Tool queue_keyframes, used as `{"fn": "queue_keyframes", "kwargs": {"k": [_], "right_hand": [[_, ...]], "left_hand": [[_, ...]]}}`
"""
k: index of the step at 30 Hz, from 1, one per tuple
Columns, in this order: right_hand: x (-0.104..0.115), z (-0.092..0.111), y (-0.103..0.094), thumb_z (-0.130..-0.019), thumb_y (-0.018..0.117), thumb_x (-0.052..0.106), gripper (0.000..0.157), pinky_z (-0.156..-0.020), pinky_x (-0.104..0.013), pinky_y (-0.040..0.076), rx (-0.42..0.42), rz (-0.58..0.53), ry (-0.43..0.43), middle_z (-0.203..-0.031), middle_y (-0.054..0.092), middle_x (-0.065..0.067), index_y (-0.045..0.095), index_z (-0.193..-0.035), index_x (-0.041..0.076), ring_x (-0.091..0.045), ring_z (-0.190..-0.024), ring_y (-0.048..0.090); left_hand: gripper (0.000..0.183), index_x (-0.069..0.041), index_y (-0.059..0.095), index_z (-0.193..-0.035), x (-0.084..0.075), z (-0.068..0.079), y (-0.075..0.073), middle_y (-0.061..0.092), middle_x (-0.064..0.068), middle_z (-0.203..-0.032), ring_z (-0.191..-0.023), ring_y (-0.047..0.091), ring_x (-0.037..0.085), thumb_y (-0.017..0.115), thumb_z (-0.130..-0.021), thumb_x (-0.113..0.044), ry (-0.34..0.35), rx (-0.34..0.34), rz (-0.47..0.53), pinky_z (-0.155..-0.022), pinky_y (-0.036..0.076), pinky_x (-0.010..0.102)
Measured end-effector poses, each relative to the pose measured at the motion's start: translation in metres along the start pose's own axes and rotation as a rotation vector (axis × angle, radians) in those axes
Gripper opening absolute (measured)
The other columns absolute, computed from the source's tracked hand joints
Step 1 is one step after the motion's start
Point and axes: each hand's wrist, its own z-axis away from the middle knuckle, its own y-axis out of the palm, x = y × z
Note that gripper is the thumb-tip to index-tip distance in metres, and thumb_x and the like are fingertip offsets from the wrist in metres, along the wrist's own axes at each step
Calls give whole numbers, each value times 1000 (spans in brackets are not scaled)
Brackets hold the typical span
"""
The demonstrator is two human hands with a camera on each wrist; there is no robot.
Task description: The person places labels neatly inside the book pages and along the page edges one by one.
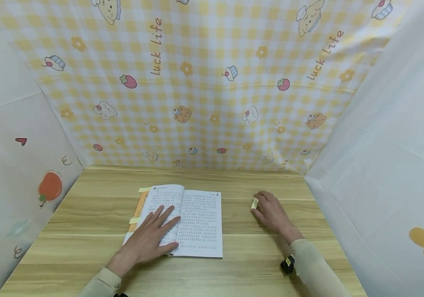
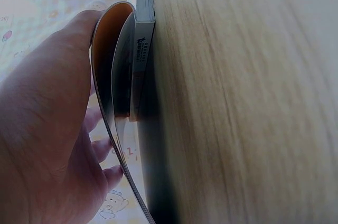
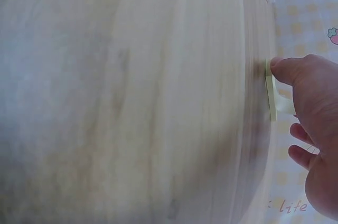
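Observation:
An open book (image 1: 200, 222) lies on the wooden table, printed pages up. My left hand (image 1: 152, 237) rests on its left page with fingers spread; in the left wrist view the book's cover (image 2: 108, 76) bows up under that hand. At the right, my right hand (image 1: 271, 212) holds a small pad of pale yellow sticky notes (image 1: 254, 203) between thumb and fingers. In the right wrist view the thumb touches one end of the sticky note pad (image 3: 270, 94), and a pale sheet (image 3: 285, 104) curves up from it toward the fingers, whose tips are partly hidden.
Yellow sticky tabs (image 1: 134, 220) stick out from the book's left edge, beside an orange cover flap (image 1: 140, 206). A yellow checked cloth (image 1: 212, 95) hangs behind the table (image 1: 93, 198), with white cloths at both sides. A black wrist camera (image 1: 287, 265) sits below the right forearm.

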Motion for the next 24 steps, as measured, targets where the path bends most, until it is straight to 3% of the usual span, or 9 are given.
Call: {"fn": "queue_keyframes", "kwargs": {"k": [18,24], "right_hand": [[6,-8,-7,-96,91,16,72,-111,-63,61,106,-155,169,-144,70,-25,58,-157,-3,-45,-133,68],[3,-10,-6,-97,90,15,74,-119,-68,57,144,-253,244,-154,67,-28,56,-160,-2,-51,-141,66]], "left_hand": [[77,-21,54,-169,1,0,1,32,13,-187,-173,29,49,70,-106,-62,2,1,-1,-138,30,74],[77,-21,54,-169,1,0,0,33,13,-187,-173,29,49,70,-106,-62,5,-1,0,-138,31,73]]}}
